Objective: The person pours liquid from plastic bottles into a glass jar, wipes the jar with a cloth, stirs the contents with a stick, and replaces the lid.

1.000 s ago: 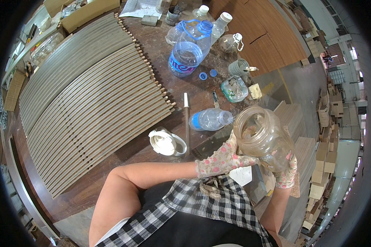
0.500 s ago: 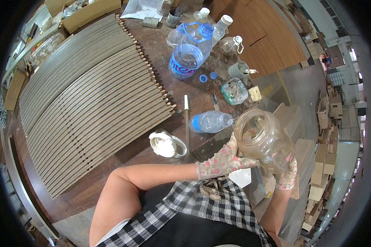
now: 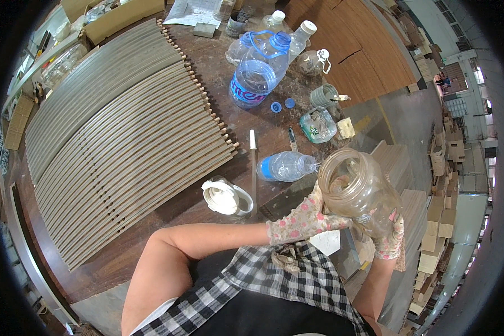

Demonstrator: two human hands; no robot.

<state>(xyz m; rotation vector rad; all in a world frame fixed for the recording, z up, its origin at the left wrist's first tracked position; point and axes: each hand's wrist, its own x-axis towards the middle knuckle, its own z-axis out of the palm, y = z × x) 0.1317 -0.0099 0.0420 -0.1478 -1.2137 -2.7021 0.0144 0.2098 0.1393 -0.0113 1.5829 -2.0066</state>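
Note:
Both my hands wear pale gloves with pink spots. Between them I hold a large, cloudy plastic jar (image 3: 369, 196), tilted so its wide, uncapped mouth faces up and to the left. My left hand (image 3: 308, 218) grips it near the neck, thumb along the underside. My right hand (image 3: 392, 238) clasps the base end, its fingers partly hidden behind the jar. A small clear bottle with a blue label (image 3: 285, 166) lies on its side by the jar's mouth. Left of it are a thin stick with a white tip (image 3: 253, 162) and a white lid with a loop handle (image 3: 225, 197).
A wide row of grooved wooden strips (image 3: 134, 140) covers the table's left side. Farther back stand a large blue-tinted jug (image 3: 257, 73), other bottles and a cut-down green-labelled container (image 3: 318, 125) beside a yellowish sponge (image 3: 346, 128). Brown boards (image 3: 353, 39) lie beyond. Cardboard boxes (image 3: 439, 218) are stacked along the right.

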